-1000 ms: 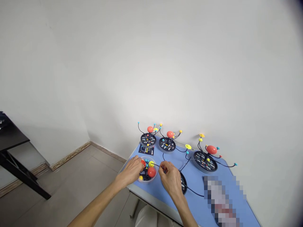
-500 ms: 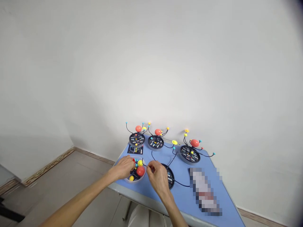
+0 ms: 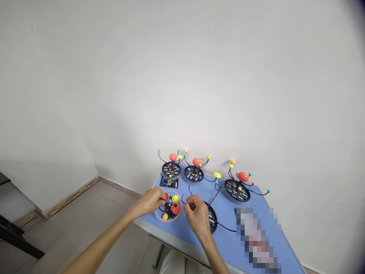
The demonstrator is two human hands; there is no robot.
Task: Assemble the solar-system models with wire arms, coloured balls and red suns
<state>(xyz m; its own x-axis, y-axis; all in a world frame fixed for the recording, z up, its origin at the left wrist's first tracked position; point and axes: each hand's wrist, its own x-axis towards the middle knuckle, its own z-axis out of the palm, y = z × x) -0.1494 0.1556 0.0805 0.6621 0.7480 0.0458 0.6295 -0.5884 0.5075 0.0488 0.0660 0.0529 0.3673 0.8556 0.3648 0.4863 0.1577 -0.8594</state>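
Blue-topped table (image 3: pixel 225 207) against white wall (image 3: pixel 182 76), tiled floor (image 3: pixel 85 217) at lower left, left hand (image 3: pixel 146 203) closed at red piece (image 3: pixel 166 196) in clear bowl (image 3: pixel 168 222), right hand (image 3: pixel 196 215) pinching black wire (image 3: pixel 182 199)

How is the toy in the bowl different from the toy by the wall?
The toy in the bowl is bunched inside a clear bowl, but the toy by the wall stands on the blue table with wires spread wide. A left hand is at the bowl toy, not the wall toy. Both have a red ball and black wires.
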